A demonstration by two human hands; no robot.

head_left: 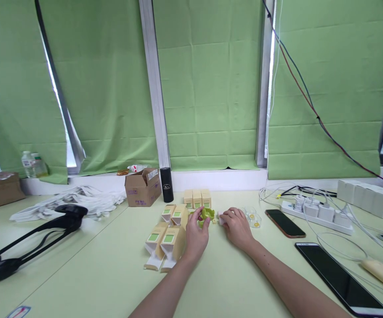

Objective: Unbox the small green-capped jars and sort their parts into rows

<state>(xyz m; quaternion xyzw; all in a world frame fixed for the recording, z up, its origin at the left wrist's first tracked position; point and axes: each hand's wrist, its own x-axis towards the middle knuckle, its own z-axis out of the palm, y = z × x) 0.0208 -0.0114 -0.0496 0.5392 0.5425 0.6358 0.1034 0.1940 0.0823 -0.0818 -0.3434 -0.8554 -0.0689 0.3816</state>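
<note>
My left hand (196,236) pinches a yellow-green moulded piece (208,213) between thumb and fingers, just above the table. My right hand (236,226) is closed beside it, fingers curled over a small whitish thing (221,218) that is mostly hidden. Tiny yellow bits (214,221) lie between the hands. Past my right hand sits a clear plastic tray (255,221) with round hollows and small yellow spots in it. To the left of my left hand lie several beige cartons (175,240) with green labels, the front ones with white flaps folded out. Three more beige cartons (197,197) stand behind.
A cardboard box (142,189) and a black cylinder (167,185) stand at the back. At left are white cloth straps (72,204) and a black headset frame (39,232). To the right lie a phone (284,223), a tablet (340,278) and a power strip (317,216) with tangled cables.
</note>
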